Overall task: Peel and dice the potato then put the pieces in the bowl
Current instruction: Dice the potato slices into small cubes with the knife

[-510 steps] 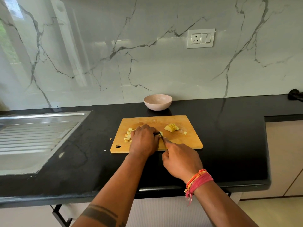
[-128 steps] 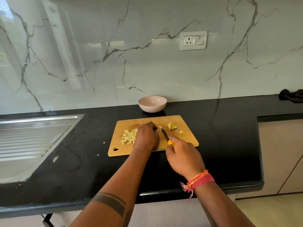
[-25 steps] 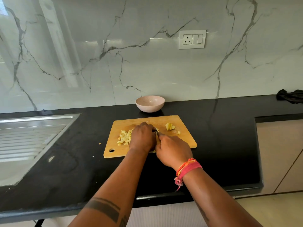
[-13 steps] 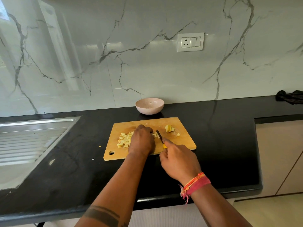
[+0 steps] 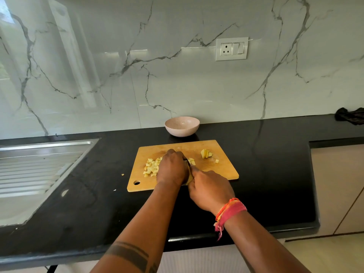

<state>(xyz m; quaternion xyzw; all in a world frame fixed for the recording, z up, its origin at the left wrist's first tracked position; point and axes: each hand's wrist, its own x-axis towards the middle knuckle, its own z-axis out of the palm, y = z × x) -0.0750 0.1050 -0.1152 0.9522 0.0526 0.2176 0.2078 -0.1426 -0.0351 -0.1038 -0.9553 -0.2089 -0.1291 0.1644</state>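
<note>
- Since half a second ago our right hand (image 5: 209,189) has closed in beside the left; the knife (image 5: 188,164) that stood clear between the two hands is now almost hidden, blade down at the left knuckles. The small heap of slices at the far right has shrunk across the longer gap.
- Right grip: fingers wrapped round the knife handle, a glimpse of yellow showing at the gap between the hands. We judge a downward cut in hand.
- Left hand (image 5: 172,167): fingers curled over, pinning a piece of potato we cannot see beneath it. Knuckles forward, likely as a guide for the blade.
- Just past the blade, a few fresh cubes (image 5: 192,161) lie on the cutting board (image 5: 220,172).
- Left of the hand, the diced pile (image 5: 151,167) is pushed aside, probably to keep the cutting spot free.
- Far right of the board, the remaining slices (image 5: 205,154) wait, well apart from the pile.
- One stray bit (image 5: 123,174) sits off the board on the black tabletop (image 5: 275,174).
- Beyond the board, against the wall, the bowl (image 5: 182,126) appears empty; no pieces transferred yet.
</note>
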